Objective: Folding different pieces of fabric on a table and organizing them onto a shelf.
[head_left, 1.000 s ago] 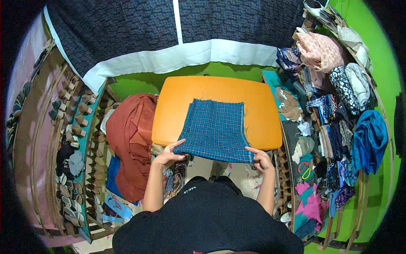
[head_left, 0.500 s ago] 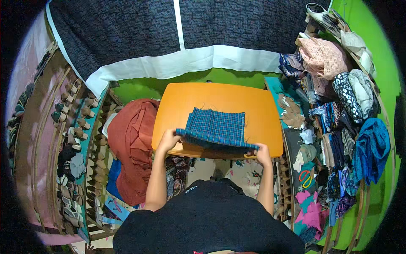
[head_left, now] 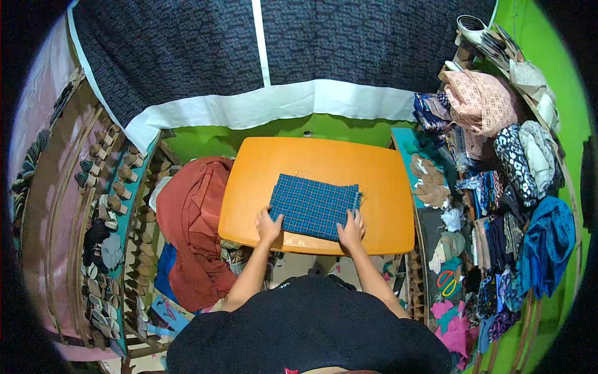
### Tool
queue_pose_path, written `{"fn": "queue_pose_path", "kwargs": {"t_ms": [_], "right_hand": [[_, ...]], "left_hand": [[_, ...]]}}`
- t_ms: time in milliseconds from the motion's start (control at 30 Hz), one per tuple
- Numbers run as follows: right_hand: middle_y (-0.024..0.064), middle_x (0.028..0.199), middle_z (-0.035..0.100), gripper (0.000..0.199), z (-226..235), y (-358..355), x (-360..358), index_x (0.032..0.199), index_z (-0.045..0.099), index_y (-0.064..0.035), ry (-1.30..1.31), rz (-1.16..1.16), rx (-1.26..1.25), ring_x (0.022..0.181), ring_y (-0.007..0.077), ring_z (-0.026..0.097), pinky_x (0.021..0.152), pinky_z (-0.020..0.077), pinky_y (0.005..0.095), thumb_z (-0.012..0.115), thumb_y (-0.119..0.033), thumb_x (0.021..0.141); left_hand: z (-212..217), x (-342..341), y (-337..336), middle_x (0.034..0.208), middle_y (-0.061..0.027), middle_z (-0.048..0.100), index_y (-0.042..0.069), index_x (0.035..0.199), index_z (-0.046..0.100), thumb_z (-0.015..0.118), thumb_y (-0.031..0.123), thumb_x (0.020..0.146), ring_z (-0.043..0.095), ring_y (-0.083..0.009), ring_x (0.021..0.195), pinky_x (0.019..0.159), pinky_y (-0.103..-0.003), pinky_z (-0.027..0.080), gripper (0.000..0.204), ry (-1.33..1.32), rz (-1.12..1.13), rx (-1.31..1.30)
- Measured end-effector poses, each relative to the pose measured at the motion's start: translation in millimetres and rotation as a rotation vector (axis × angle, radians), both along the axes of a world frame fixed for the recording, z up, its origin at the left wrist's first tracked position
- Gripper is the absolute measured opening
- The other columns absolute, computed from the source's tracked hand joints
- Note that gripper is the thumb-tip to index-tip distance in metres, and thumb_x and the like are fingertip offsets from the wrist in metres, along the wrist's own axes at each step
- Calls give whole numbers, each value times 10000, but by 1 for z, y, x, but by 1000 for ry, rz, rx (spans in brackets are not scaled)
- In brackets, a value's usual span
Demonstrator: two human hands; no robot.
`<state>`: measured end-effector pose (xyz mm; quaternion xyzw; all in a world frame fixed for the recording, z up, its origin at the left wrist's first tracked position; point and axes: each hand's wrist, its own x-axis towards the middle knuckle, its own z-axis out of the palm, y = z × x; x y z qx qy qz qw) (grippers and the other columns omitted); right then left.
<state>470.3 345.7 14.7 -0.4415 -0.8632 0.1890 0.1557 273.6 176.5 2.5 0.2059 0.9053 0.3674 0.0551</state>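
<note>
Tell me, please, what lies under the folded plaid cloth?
The plaid cloth lies on the orange table. Whether anything else lies beneath is hidden by the cloth.

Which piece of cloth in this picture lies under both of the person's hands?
The blue checked cloth, folded on the orange table; the rust-red cloth hangs left of the table, untouched.

A blue checked cloth [head_left: 314,206] lies folded into a flat rectangle on the near half of the orange table [head_left: 311,159], slightly skewed, its long side across, frayed threads showing at its right edge.
</note>
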Motion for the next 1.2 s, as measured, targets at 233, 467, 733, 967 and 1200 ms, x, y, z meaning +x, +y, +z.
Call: {"fn": "queue_pose_path", "kwargs": {"t_ms": [233, 467, 733, 967, 1200], "right_hand": [[148, 1322, 223, 651, 24, -25, -10, 1247, 343, -155, -82, 412, -4, 1222, 351, 168, 958, 130, 556, 618, -339, 687], [89, 1328, 245, 563, 13, -22, -19, 1240, 363, -227, -205, 564, 10, 1209, 333, 221, 929, 183, 589, 576, -300, 723], [80, 1318, 273, 484, 12, -23, -9, 1225, 388, -249, -228, 650, 57, 1210, 330, 230, 928, 179, 596, 534, -272, 764], [85, 1322, 261, 440, 7, -42, 8, 1201, 411, -306, -256, 573, 155, 1204, 338, 231, 921, 186, 601, 528, -238, 782], [133, 1340, 206, 605, 26, -56, -5, 1249, 356, -206, -312, 503, -72, 1223, 368, 179, 935, 152, 594, 576, -346, 703]], "left_hand": [[-3, 0, -6, 988, -179, 483, 39, 1021, 487, 617, 290, 693, 410, -321, 996, 879, -387, 315, 433, -87, 94, -80], [-2, -11, -10, 907, -188, 558, 4, 879, 584, 631, 303, 675, 525, -330, 878, 781, -384, 409, 365, -253, 153, -71], [-5, 1, -24, 742, -193, 599, -15, 767, 600, 635, 246, 671, 586, -289, 714, 646, -357, 452, 281, -188, 104, 0], [-13, 13, -42, 529, -108, 492, 13, 598, 486, 584, 171, 732, 533, -218, 547, 499, -346, 424, 229, -591, 55, 145], [-6, 34, -40, 664, -81, 495, -22, 775, 467, 559, 128, 763, 514, -156, 537, 413, -275, 412, 177, -1059, 176, 765]]}}
